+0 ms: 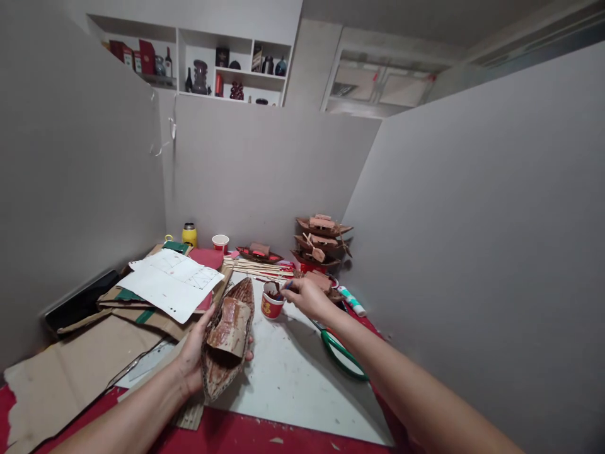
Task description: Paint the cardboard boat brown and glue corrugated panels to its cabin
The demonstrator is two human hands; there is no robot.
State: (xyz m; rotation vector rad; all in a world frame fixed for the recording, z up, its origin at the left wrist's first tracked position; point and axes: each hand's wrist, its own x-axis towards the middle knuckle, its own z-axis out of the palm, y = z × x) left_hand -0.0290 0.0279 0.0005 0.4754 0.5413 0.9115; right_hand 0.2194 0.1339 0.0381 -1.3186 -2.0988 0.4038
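Observation:
My left hand point(195, 354) is wrapped round a small cardboard model boat point(213, 373), held tilted with its bow pointing away. Its curved cabin roof point(230, 323) is partly coated in glossy brown, with bare cardboard showing at the near and right edges. My right hand point(306, 296) pinches a thin blue-handled brush point(286, 287) over a red and white paper cup point(271, 309). Dark brown paint coats the inside of the cup; the brush's tip is hidden there. The cup stands on a white board point(293, 378).
Cardboard pieces point(89, 362) and a drawn sheet point(177, 280) lie at left. Behind are wooden sticks point(259, 268), a finished boat point(259, 252), stacked boats point(321, 239), a yellow bottle point(189, 236) and another cup point(220, 243). Green-handled scissors point(340, 354) lie under my right forearm. Grey partitions point(491, 239) enclose the table.

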